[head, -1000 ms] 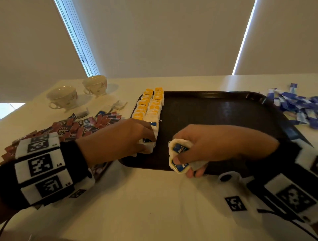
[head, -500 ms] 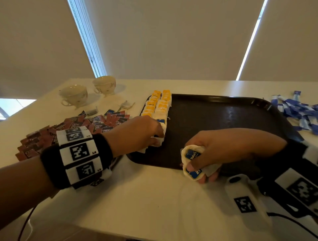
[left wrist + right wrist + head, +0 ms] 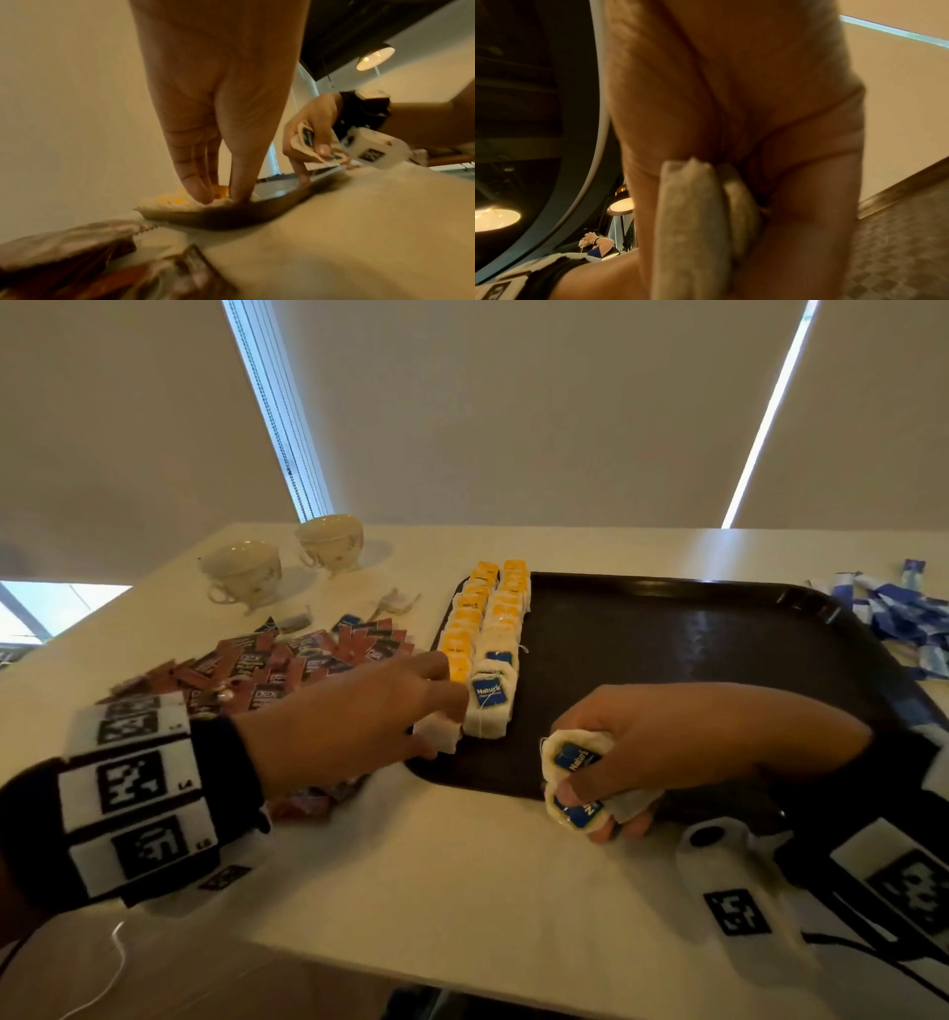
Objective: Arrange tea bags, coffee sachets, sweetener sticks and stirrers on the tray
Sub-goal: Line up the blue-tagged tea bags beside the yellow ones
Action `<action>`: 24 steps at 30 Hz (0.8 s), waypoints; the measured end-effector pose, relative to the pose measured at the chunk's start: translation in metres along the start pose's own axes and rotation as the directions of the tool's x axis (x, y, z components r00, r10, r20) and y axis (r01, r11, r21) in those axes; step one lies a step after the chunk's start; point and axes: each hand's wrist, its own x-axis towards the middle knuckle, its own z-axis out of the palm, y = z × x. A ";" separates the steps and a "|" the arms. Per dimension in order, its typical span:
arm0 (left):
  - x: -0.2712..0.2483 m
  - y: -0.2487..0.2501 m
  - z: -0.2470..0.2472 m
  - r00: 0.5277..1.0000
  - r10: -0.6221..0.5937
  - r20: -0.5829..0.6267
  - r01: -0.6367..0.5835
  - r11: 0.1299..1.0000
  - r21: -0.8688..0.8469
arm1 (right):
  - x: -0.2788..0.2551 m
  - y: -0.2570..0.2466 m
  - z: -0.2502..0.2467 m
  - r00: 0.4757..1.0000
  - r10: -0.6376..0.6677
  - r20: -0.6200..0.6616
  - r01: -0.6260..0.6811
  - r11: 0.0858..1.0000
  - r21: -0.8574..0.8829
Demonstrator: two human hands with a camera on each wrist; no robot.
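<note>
A dark brown tray (image 3: 693, 660) lies on the white table. Two rows of tea bags (image 3: 495, 618) run along its left edge, yellow tags farther off and blue tags nearer. My left hand (image 3: 447, 716) reaches to the near end of the left row; its straight fingers and thumb (image 3: 221, 200) pinch a white tea bag (image 3: 437, 736) at the tray's rim (image 3: 231, 219). My right hand (image 3: 575, 793) rests at the tray's front edge and grips a bunch of blue-tagged tea bags (image 3: 572, 757), which fill its palm (image 3: 690, 213).
A heap of red-brown coffee sachets (image 3: 287, 670) lies left of the tray, partly under my left wrist. Blue and white sweetener sticks (image 3: 904, 618) are piled at the right. Two teacups (image 3: 246, 572) (image 3: 331, 541) stand at the back left.
My left hand has drawn a little to the left, uncovering the blue-tagged tea bag at the near end of the right row. My right hand keeps its bunch in the same place.
</note>
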 end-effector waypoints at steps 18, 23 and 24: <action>0.022 0.001 0.000 1.000 -0.006 0.006 0.005 1.000 0.027 | -0.004 0.002 0.002 0.999 -0.029 -0.023 0.029 0.999 -0.024; 0.024 -0.002 -0.001 0.999 -0.030 -0.019 0.030 0.999 -0.018 | -0.005 0.002 0.004 0.999 -0.030 -0.023 0.030 0.999 -0.023; 0.023 -0.003 -0.003 0.999 -0.033 -0.043 0.032 0.999 -0.029 | -0.005 0.002 0.004 0.999 -0.029 -0.022 0.029 0.999 -0.021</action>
